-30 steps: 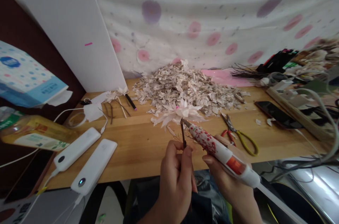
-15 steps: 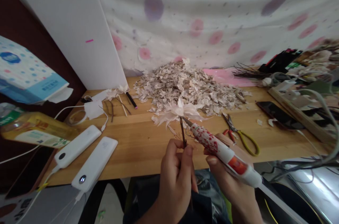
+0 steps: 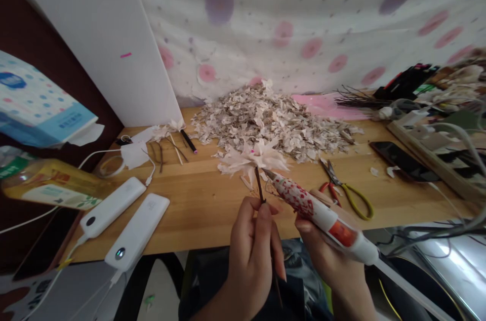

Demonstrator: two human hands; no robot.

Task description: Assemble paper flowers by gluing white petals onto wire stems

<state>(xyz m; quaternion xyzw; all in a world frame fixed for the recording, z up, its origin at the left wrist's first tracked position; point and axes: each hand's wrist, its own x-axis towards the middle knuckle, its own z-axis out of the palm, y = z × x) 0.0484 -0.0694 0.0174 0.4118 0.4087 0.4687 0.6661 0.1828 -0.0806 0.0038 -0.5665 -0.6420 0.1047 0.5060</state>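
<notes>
Paper flower (image 3: 252, 159) held above the desk (image 3: 190, 225)
The left hand (image 3: 250, 255) pinched its dark stem (image 3: 259, 185); the right hand (image 3: 326, 260) gripped a hot glue gun (image 3: 315, 212), nozzle (image 3: 267, 173) just beside the stem.

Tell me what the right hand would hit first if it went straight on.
Probably the thin dark twig in the left hand, just under the paper flower; the glue gun in the right hand points its nozzle there, though depth is unclear.

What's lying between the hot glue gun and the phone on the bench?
Yellow-handled scissors and small paper scraps, on the wooden bench, in the head view.
</notes>
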